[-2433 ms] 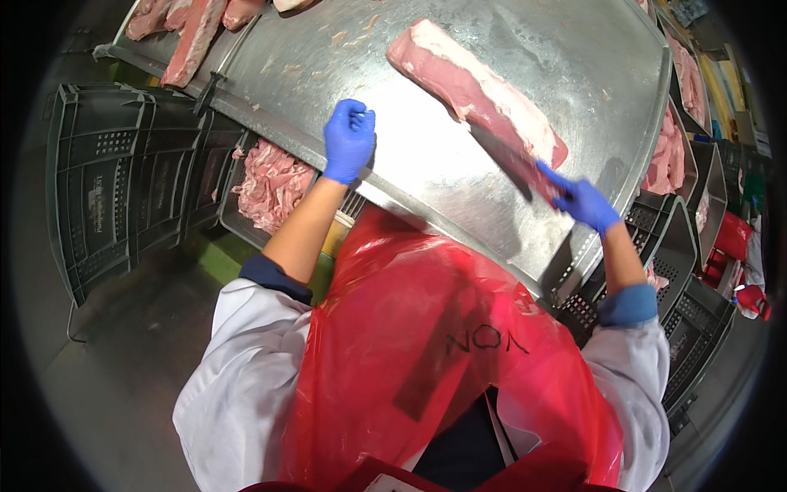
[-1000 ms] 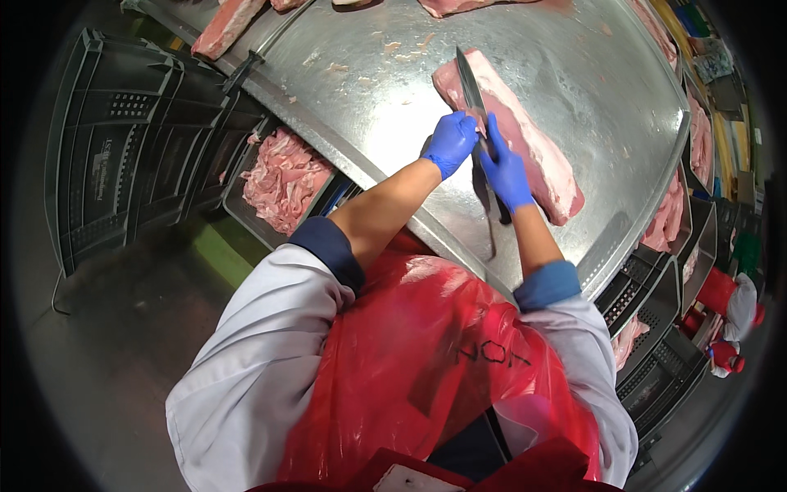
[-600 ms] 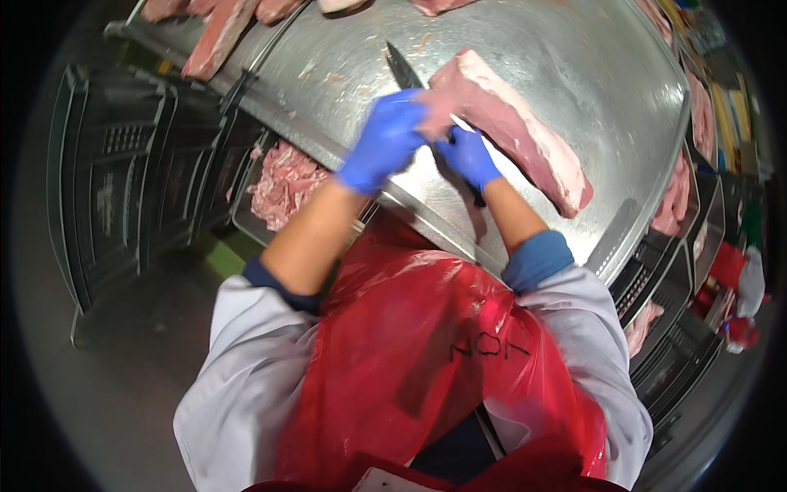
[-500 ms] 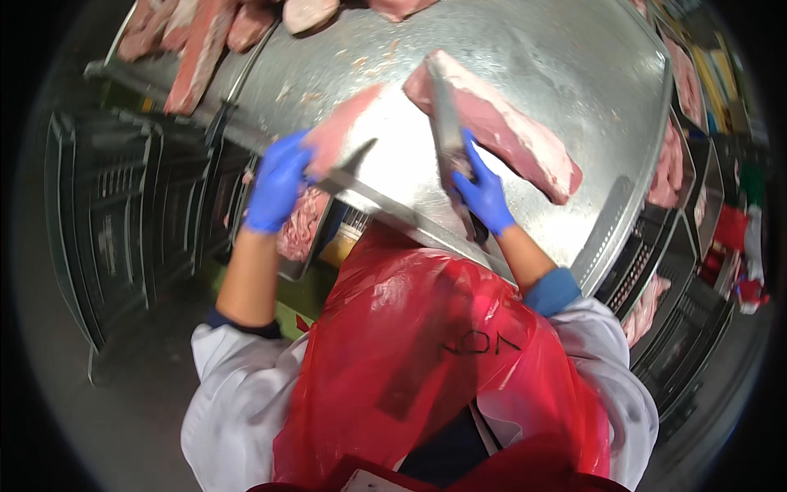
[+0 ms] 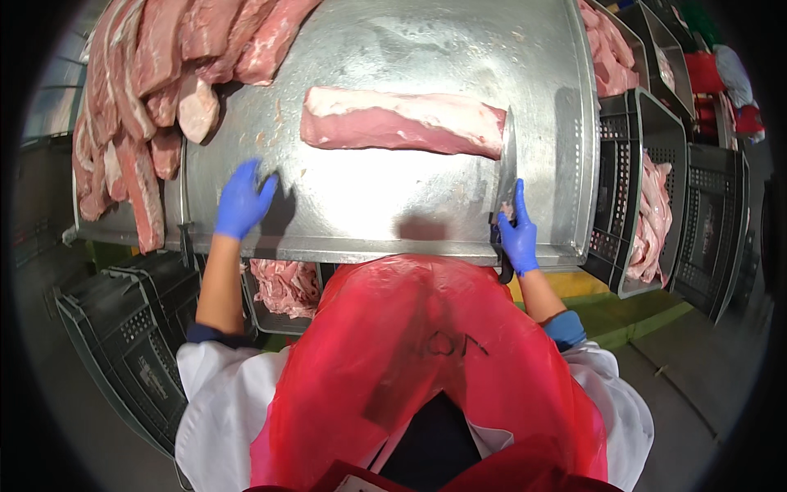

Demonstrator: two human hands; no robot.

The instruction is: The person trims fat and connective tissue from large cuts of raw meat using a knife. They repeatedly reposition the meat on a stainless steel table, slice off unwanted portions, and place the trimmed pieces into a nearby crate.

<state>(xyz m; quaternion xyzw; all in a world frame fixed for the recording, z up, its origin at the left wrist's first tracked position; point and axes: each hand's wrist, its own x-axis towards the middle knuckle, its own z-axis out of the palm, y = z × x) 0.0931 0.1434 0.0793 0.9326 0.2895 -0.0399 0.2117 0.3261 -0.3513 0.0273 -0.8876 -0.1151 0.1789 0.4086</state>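
Observation:
A long piece of pork loin (image 5: 402, 123) with a pale fat strip lies crosswise on the metal table (image 5: 361, 197). My left hand (image 5: 243, 201), in a blue glove, hovers over the table's left part with nothing in it, fingers and thumb apart. At the right end of the loin stands the blade of a knife (image 5: 507, 156), pointing away from me. My right hand (image 5: 520, 234), also gloved in blue, grips its dark handle near the table's front edge, with the forefinger stretched along it. Part of the grip is hidden.
A heap of long meat pieces (image 5: 156, 57) fills the far left, some hanging over the edge. Dark crates with meat (image 5: 648, 221) stand at the right. Below the front edge sits a container of trimmings (image 5: 285, 287). Stacked dark crates (image 5: 135, 328) are at left.
My left hand has let go of a blurred pink meat piece and moved left. The view has turned, so the loin now lies level instead of slanted. The knife stays in my right hand.

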